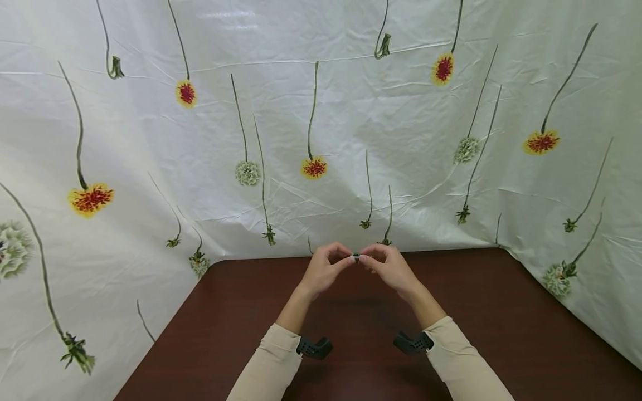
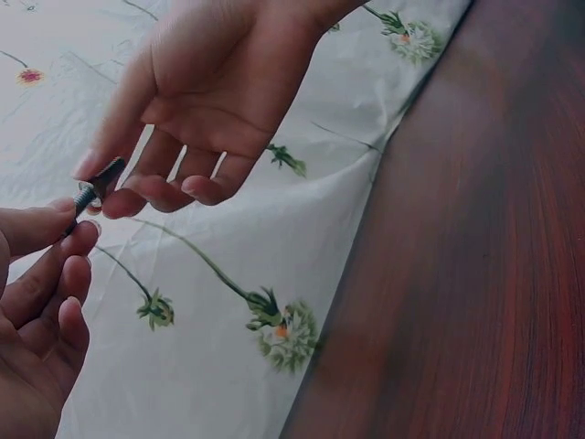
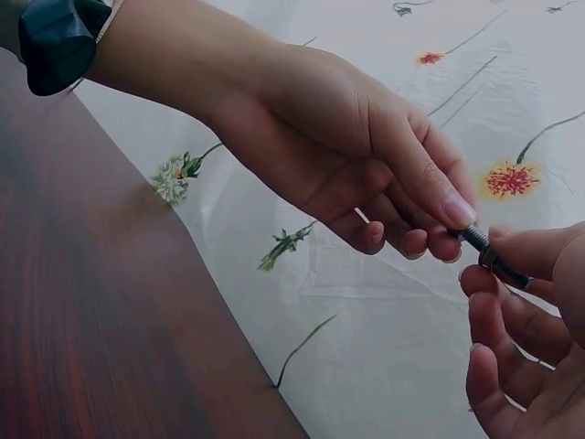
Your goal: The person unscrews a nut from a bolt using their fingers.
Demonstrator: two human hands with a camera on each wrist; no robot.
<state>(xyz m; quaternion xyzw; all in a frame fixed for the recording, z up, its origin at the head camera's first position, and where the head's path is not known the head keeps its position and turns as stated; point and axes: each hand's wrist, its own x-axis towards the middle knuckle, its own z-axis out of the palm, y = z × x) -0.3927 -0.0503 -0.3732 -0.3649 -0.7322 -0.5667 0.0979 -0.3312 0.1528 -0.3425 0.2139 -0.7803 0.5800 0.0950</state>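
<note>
Item one: a small dark threaded bolt (image 1: 356,257) with a collar (image 3: 489,260), seemingly a nut, partway along it. Location: in the air between the two hands, over the far part of the red-brown table (image 1: 476,295), a flower-printed white cloth (image 1: 215,184) behind. Item two: left hand (image 1: 323,270), thumb and fingertip pinching one end of the bolt. Item three: right hand (image 1: 391,270), thumb and forefinger pinching at the collar and the length beyond it; the two sets of fingertips nearly meet. Remaining fingers of both: loosely curled. Step in hand, as I judge it from my remote seat: turning collar and bolt against each other. Handling notes: I would have the left pinch hold the shank firm, roll the collar in short turns with the right thumb and forefinger, and reset that grip between turns; I would hold both parts in one line, since a cocked collar could bind on the thread, and squeeze lightly, as so slim a piece could slip and drop. Orientation: long axis lying crosswise, left fingertips to right, close to level in my head view; thread exposed between collar and left fingertips; a dark end pointing out past the right fingertips. Which end carries a head, if either, I cannot tell.
</note>
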